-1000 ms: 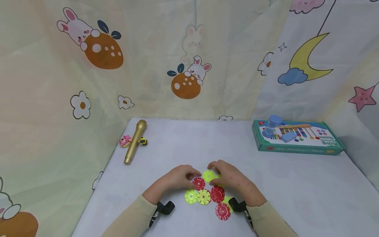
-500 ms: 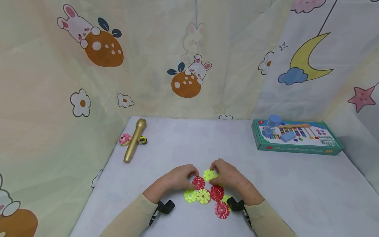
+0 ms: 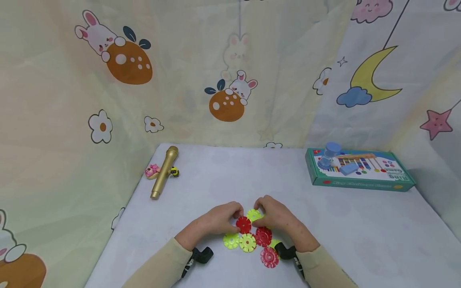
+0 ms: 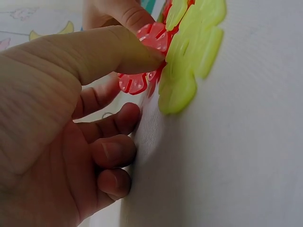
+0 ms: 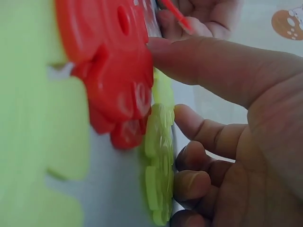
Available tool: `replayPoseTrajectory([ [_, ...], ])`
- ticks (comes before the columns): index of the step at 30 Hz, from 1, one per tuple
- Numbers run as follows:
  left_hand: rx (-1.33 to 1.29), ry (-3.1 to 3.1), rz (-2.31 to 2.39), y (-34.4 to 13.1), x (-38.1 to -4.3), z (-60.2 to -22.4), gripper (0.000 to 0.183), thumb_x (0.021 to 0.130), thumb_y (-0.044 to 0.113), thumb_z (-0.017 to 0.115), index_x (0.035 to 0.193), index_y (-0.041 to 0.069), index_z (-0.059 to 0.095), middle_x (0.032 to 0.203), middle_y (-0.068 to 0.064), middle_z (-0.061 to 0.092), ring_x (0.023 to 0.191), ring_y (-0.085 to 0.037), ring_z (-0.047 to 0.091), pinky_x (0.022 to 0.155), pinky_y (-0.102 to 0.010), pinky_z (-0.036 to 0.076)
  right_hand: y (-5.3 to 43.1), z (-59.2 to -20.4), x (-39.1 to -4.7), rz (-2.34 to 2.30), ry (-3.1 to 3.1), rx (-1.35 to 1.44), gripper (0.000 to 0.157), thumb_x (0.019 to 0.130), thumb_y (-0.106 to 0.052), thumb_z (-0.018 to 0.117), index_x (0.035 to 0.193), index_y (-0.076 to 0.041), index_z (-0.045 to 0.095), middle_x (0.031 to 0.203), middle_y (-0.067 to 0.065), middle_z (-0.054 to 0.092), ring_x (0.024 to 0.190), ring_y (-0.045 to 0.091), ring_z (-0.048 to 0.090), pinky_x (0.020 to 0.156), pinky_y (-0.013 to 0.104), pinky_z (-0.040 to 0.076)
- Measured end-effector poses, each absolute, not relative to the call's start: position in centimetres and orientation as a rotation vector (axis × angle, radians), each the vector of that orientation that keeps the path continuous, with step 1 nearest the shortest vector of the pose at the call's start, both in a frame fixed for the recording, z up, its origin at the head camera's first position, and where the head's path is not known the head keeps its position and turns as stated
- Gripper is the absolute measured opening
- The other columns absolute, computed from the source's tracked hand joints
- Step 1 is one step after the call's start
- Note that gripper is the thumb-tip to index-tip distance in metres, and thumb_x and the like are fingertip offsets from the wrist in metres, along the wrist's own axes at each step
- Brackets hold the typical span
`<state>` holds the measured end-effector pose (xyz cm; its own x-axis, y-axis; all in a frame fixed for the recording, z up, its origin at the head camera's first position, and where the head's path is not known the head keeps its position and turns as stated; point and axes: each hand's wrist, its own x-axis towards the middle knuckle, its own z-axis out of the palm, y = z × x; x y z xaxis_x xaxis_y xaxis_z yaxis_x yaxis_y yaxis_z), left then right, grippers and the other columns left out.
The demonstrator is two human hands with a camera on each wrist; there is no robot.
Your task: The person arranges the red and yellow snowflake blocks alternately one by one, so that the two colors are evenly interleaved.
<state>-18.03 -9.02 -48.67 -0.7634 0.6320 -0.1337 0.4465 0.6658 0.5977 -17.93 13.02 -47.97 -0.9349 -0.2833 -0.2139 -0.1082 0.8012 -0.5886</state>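
Note:
Several red and yellow-green notched plastic discs lie joined in a cluster on the white table (image 3: 201, 264). My left hand (image 3: 219, 218) pinches a red disc (image 3: 243, 225) between thumb and fingers; in the right wrist view that disc is seen edge-on, tilted. My right hand (image 3: 277, 214) has its thumb and curled fingers around a yellow-green disc (image 3: 253, 215) at the cluster's far side. Nearer me are a red disc (image 3: 263, 237), a yellow-green disc (image 3: 247, 243) and another yellow-green disc (image 3: 231, 241). A red disc (image 3: 269, 257) sits closest. My right hand hides part of the cluster.
A gold microphone (image 3: 164, 172) lies at the far left, between a pink figure (image 3: 152, 171) and a small yellow-black toy (image 3: 174, 172). At the back right, a green game box (image 3: 360, 184) bears a blue sand timer (image 3: 329, 155) and a blue block (image 3: 348, 169).
The red disc in my left hand has tilted and shifted slightly right and toward me. My right hand stays at the yellow-green disc. The head view has shifted slightly.

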Motion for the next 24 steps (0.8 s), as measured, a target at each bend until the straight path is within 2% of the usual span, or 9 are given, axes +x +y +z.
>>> replayPoseTrajectory([
  [4, 0.857, 2.491, 0.856, -9.0, -18.0, -48.6, 0.034, 0.077, 0.016, 0.075, 0.099, 0.026, 0.052, 0.087, 0.011, 0.055, 0.073, -0.007, 0.049, 0.063, -0.023, 0.044, 13.0, -48.1, -17.9, -0.850, 2.702, -0.304, 0.045, 0.061, -0.033, 0.088, 0.093, -0.018, 0.060, 0.087, -0.002, 0.051, 0.077, 0.016, 0.048, 0.064, 0.028, 0.047],
  [7, 0.868, 2.441, 0.899, -9.0, -18.0, -48.6, 0.036, 0.080, 0.015, 0.072, 0.107, 0.028, 0.053, 0.089, 0.011, 0.056, 0.069, -0.007, 0.050, 0.060, -0.023, 0.045, 13.2, -48.1, -17.9, -0.842, 2.700, -0.303, 0.046, 0.060, -0.033, 0.088, 0.093, -0.019, 0.059, 0.087, -0.002, 0.051, 0.077, 0.015, 0.049, 0.063, 0.027, 0.048],
  [11, 0.908, 2.416, 0.894, -9.0, -17.9, -48.5, 0.039, 0.083, 0.016, 0.070, 0.119, 0.029, 0.058, 0.100, 0.015, 0.058, 0.079, -0.006, 0.052, 0.068, -0.022, 0.046, 13.5, -48.0, -17.8, -0.846, 2.692, -0.328, 0.045, 0.061, -0.031, 0.088, 0.094, -0.020, 0.059, 0.087, -0.003, 0.050, 0.079, 0.015, 0.048, 0.063, 0.026, 0.047],
  [17, 0.966, 2.383, 0.853, -9.3, -18.0, -48.5, 0.046, 0.081, 0.020, 0.074, 0.125, 0.025, 0.059, 0.114, 0.018, 0.056, 0.098, -0.001, 0.050, 0.084, -0.023, 0.044, 14.0, -48.3, -18.1, -0.865, 2.679, -0.399, 0.042, 0.063, -0.031, 0.087, 0.095, -0.023, 0.060, 0.090, -0.005, 0.051, 0.083, 0.015, 0.048, 0.066, 0.026, 0.047],
  [21, 1.003, 2.389, 0.803, -9.5, -18.1, -48.5, 0.050, 0.081, 0.023, 0.075, 0.128, 0.025, 0.058, 0.113, 0.018, 0.056, 0.099, 0.000, 0.050, 0.086, -0.024, 0.043, 14.3, -48.6, -18.3, -0.867, 2.670, -0.432, 0.041, 0.066, -0.033, 0.085, 0.099, -0.029, 0.062, 0.093, -0.008, 0.051, 0.088, 0.015, 0.048, 0.072, 0.028, 0.047],
  [24, 1.027, 2.393, 0.792, -9.5, -18.1, -48.4, 0.047, 0.081, 0.025, 0.075, 0.126, 0.025, 0.060, 0.108, 0.018, 0.057, 0.095, 0.000, 0.050, 0.083, -0.023, 0.044, 14.4, -48.6, -18.4, -0.878, 2.652, -0.445, 0.041, 0.068, -0.034, 0.084, 0.103, -0.032, 0.064, 0.095, -0.008, 0.051, 0.091, 0.015, 0.048, 0.075, 0.030, 0.047],
])
